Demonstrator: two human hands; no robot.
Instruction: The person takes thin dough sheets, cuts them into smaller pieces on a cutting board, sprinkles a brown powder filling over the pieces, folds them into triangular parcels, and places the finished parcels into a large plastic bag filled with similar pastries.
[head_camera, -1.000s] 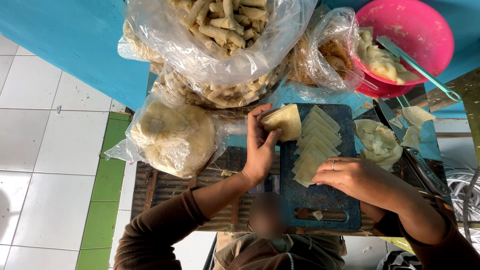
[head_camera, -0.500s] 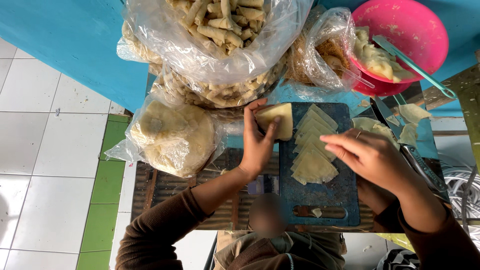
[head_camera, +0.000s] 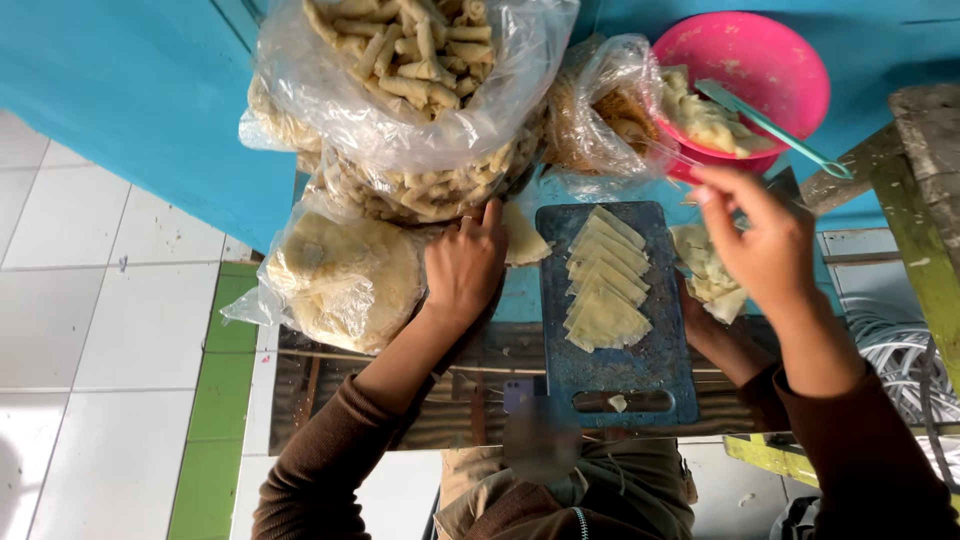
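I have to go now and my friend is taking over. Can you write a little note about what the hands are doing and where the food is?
Left hand: lies flat on a pastry triangle beside the board.
Right hand: raised, empty, fingers toward the pink bowl.
Bowl: filling and a green spoon inside.
Board: a row of overlapping triangles.
Right of the board: a loose pile of pastry pieces.
Bags: rolled pieces in the top bag; round sheets in the bag at left.
Done: many rolled pieces are bagged.
Left: the triangles on the board lie unfilled.
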